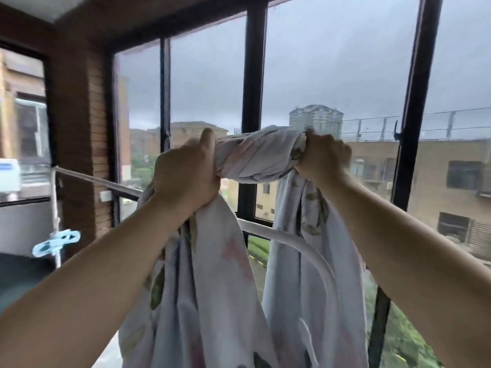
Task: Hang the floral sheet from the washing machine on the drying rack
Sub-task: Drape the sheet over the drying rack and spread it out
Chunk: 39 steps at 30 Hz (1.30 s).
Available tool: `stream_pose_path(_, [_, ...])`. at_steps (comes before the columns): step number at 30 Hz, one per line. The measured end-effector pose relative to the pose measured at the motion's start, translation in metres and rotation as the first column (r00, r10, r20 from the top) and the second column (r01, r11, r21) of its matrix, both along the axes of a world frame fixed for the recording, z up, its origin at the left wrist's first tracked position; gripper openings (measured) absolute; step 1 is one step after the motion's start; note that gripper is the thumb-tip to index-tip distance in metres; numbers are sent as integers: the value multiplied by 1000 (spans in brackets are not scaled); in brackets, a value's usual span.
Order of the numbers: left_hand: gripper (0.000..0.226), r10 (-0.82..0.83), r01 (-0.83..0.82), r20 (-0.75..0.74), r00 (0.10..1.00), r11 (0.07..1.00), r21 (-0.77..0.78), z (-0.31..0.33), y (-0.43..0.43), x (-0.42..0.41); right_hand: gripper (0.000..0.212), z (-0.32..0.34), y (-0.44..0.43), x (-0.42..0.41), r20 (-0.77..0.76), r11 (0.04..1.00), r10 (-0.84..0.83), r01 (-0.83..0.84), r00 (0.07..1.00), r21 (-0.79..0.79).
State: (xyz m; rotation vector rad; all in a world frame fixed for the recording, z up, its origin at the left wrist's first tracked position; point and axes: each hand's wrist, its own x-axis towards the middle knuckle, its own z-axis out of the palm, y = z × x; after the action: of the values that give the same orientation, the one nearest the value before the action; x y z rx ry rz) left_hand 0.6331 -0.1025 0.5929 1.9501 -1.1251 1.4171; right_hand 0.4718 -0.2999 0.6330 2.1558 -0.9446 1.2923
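Left hand [186, 176], right hand [322, 158] grip twisted floral sheet [255, 158] above drying rack [297, 244], beside window [251, 75].

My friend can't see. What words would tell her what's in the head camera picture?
A person's left hand and right hand grip a twisted floral sheet, holding it up by a white drying rack rail, its ends hanging down. Behind are big dark-framed windows, grey sky and buildings.

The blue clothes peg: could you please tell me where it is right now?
In the head view the blue clothes peg hangs far left on a white cord, below the white rack rail and left of the floral sheet.
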Motion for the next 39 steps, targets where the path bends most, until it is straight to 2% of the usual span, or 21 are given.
stream_pose_path(5, [41,155,-155,8,988,988,5,11,8,63,29,9,-14,81,38,943,312,-305,949,-135])
stream_pose_path(8, [43,250,-249,-6,968,968,37,-4,9,90,27,-8,-29,132,53,898,438,-434,897,-71])
stream_pose_path(11, [45,259,-247,-152,954,965,92,-42,9,103,36,-44,-35,164,-49,862,504,-499,862,94])
stream_pose_path(14, [51,209,-195,-423,881,978,76,-93,8,108,41,-95,-31,176,-196,847,513,-457,835,271])
stream_pose_path(15, [54,145,-153,-531,835,988,30,-107,5,109,38,-112,-26,179,-246,800,573,-469,782,374])
stream_pose_path(16, [57,68,-107,-617,784,994,-27,-116,0,109,34,-127,-20,181,-280,701,679,-487,678,521])
stream_pose_path(18, [62,-46,-42,-689,723,993,-110,-125,-9,110,30,-152,2,180,-304,470,869,-458,390,755])
stream_pose_path(19, [63,-62,-35,-695,716,992,-124,-127,-12,111,36,-161,11,181,-315,429,896,-435,312,791])
stream_pose_path(20, [64,-57,-47,-693,719,990,-130,-127,-12,110,41,-167,17,181,-320,425,901,-446,294,788])
stream_pose_path(23, [69,-51,-77,-698,714,985,-151,-132,-8,110,46,-174,21,177,-274,432,891,-494,362,754])
stream_pose_path(28, [85,-48,-40,-663,747,992,-117,-145,-1,97,46,-182,15,163,-392,554,830,-495,398,670])
stream_pose_path(31, [92,-73,-20,-647,759,991,-135,-154,1,93,43,-185,10,154,-378,578,806,-470,456,667])
stream_pose_path(35, [94,-130,31,-650,749,987,-161,-165,7,93,28,-180,7,134,-248,497,832,-466,497,732])
stream_pose_path(36, [94,-129,32,-653,746,987,-159,-167,9,92,29,-174,10,127,-189,434,849,-446,494,783])
stream_pose_path(39, [96,-156,67,-675,721,986,-156,-173,17,92,39,-153,12,107,31,196,829,-342,559,919])
